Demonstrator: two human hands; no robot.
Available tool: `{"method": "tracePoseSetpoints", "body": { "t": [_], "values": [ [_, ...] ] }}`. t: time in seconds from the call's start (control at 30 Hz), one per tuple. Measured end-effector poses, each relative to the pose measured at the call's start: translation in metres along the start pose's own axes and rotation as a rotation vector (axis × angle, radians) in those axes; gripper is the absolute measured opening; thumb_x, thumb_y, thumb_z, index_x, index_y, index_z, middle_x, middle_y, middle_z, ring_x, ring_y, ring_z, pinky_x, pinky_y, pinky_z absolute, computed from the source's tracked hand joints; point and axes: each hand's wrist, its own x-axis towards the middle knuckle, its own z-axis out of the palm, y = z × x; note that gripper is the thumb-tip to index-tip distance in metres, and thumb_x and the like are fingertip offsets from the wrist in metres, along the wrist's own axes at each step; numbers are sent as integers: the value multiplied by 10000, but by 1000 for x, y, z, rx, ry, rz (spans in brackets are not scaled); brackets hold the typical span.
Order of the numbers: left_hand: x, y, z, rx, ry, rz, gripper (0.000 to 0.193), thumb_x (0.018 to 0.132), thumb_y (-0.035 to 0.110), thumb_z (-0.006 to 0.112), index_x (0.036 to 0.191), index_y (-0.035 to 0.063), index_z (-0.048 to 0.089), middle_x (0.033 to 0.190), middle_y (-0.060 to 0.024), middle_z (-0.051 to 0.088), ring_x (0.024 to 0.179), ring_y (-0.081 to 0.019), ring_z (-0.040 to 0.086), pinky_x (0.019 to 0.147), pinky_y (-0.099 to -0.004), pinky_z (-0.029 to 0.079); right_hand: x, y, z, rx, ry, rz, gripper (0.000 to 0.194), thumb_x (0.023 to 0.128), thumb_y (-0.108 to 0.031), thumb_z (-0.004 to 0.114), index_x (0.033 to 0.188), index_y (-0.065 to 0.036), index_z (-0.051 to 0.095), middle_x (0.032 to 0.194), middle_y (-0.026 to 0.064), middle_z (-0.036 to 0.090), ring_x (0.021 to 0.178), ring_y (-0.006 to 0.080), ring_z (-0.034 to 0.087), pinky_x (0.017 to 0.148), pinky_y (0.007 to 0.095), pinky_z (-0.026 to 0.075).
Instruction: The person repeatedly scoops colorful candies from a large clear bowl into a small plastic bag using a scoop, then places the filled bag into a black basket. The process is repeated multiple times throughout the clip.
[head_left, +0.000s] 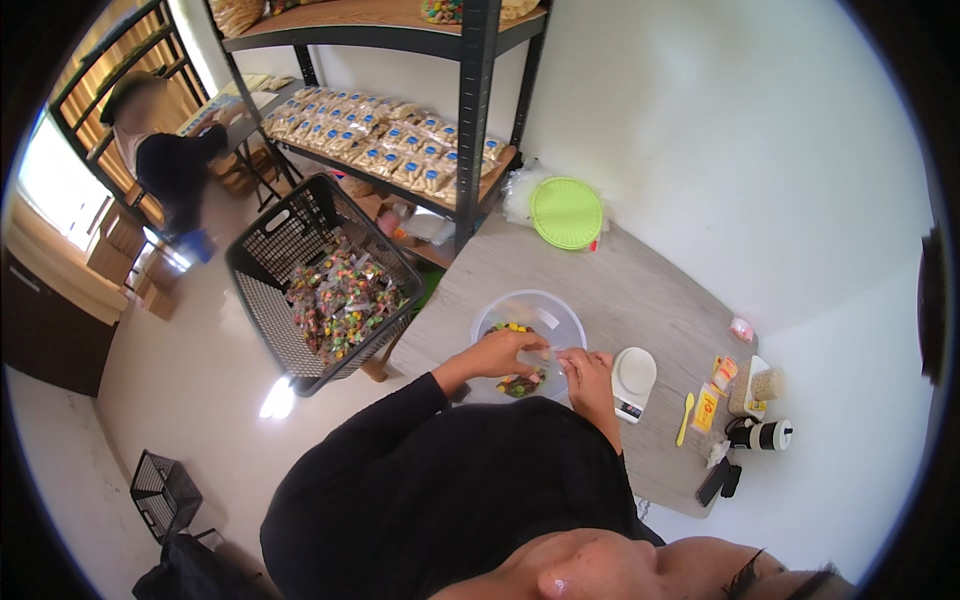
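Note:
Over a clear round plastic bowl (574, 319) on the table, my left hand (506, 354) and my right hand (589, 373) grip the top of a clear plastic bag (519, 385) between their fingertips. Colourful candies show in the bag's lower part, below my left hand. More loose candies (510, 328) lie in the bowl behind my left hand. A white kitchen scale (635, 375) stands just right of my right hand.
A black plastic crate (326, 196) of bagged candies stands at the left. Metal shelving (472, 120) holds rows of snack packets. A green lid (566, 213), yellow spoon (685, 420), black phone (712, 482) and striped cup (761, 435) lie about the table. Another person (169, 165) sits farther left.

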Motion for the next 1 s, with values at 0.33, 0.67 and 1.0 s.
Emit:
{"method": "tracePoseSetpoints", "body": {
  "t": [0.33,0.67,1.0],
  "values": [
    [14,4,-2,-130,-299,-4,704,704,242,888,1307,40,587,1209,-164,673,1130,-295,640,978,-375,468,-6,16,39,-218,-27,-344,172,793,-180,762,939,-172,671,1128,-12,658,1150,173,607,1156,532,232],
    [12,-5,14,-318,-46,-94,515,713,165,878,1119,34,589,1008,-94,650,972,-204,643,851,-336,497,-5,5,31,233,289,-80,395,861,-99,720,1237,-80,601,1201,102,629,1142,267,612,1096,462,372],
    [18,30,4,-848,241,41,432,807,26,822,1148,65,560,1039,-48,648,1036,-164,633,938,-339,504,2,7,61,1016,202,288,476,991,-138,648,1390,15,438,1278,144,589,1109,210,602,965,357,480]
  ]
}}
